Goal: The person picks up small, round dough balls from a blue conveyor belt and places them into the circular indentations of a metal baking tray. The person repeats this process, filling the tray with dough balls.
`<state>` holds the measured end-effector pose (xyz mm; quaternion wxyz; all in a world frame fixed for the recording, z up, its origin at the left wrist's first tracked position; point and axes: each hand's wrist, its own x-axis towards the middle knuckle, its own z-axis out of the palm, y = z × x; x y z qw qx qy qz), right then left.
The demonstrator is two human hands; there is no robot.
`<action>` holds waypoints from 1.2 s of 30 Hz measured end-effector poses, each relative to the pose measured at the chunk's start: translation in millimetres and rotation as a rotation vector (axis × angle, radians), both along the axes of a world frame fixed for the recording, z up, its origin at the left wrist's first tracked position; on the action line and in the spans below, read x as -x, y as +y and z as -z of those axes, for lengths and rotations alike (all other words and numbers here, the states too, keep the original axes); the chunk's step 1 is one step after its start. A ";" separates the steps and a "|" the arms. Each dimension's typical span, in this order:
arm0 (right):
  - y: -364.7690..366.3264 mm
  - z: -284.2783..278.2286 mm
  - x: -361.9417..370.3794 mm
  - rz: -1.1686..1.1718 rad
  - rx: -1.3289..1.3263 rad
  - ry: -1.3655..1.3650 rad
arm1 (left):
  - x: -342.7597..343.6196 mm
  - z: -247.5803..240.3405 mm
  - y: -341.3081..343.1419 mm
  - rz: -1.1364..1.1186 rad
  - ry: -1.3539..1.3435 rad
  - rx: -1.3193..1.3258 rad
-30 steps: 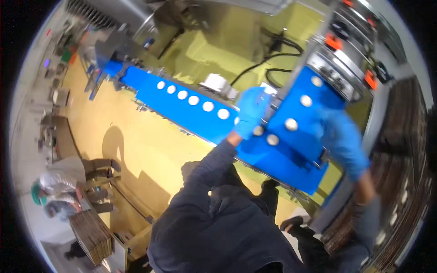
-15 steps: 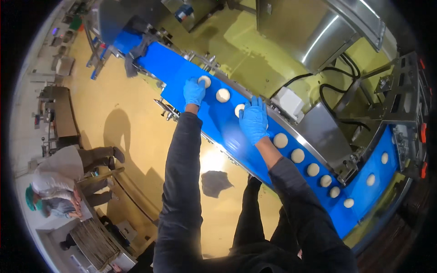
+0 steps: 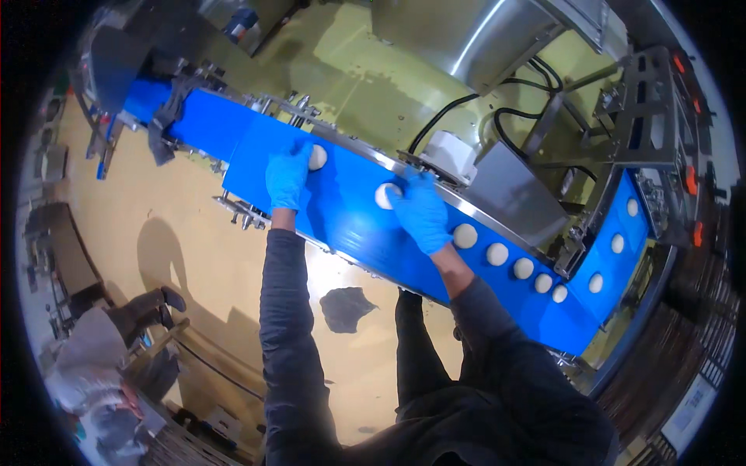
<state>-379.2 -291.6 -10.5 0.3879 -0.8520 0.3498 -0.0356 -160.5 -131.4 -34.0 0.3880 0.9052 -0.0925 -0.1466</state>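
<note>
Both my hands wear blue gloves and reach over a blue conveyor belt. My left hand has its fingers stretched out, though somewhat blurred, beside a round pale dough ball. Its thumb side is close against that ball. Farther right, my right hand is open, its fingertips smeared by motion. Its thumb overlaps the edge of a second dough ball. To the right of this hand, several more dough balls lie in a row along the belt.
A metal rail edges the belt's far side. Beyond it stand a white box, black cables and a steel machine. A grey cloth hangs over the belt's left end. At lower left a person bends over.
The whole view has shifted, so the belt appears farther left. Fewer dough balls show between my hands: two now, three before. My right thumb now overlaps a ball's right edge.
</note>
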 end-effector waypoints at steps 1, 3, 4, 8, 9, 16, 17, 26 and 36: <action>3.6 2.9 -8.7 -0.068 0.134 0.070 | -3.3 3.8 3.0 0.123 -0.191 -0.267; 10.1 9.6 -9.7 -0.234 0.016 0.016 | 11.4 -1.0 -11.4 0.069 -0.190 -0.056; 13.5 15.9 -10.3 -0.213 -0.080 -0.095 | 21.8 -3.8 -19.2 0.080 -0.167 0.090; 40.9 -2.3 -17.4 -0.069 -0.551 -0.512 | 46.3 -6.4 -18.0 0.237 -0.297 0.316; 26.1 -17.0 -0.9 -0.041 -0.601 -0.467 | 59.7 -7.1 -26.2 0.196 -0.226 0.186; -74.6 -97.5 287.0 0.051 -0.720 -0.845 | 246.2 -98.4 -150.3 0.112 0.455 0.756; -99.2 -134.9 345.8 0.253 -0.865 -0.780 | 280.2 -110.8 -174.8 0.097 0.753 0.800; -156.5 -418.1 872.3 1.363 0.096 -0.885 | 767.0 -413.8 -508.0 1.594 0.681 0.769; -282.5 -346.0 1153.2 1.494 0.146 -0.711 | 1191.4 -407.9 -699.5 2.317 0.237 0.388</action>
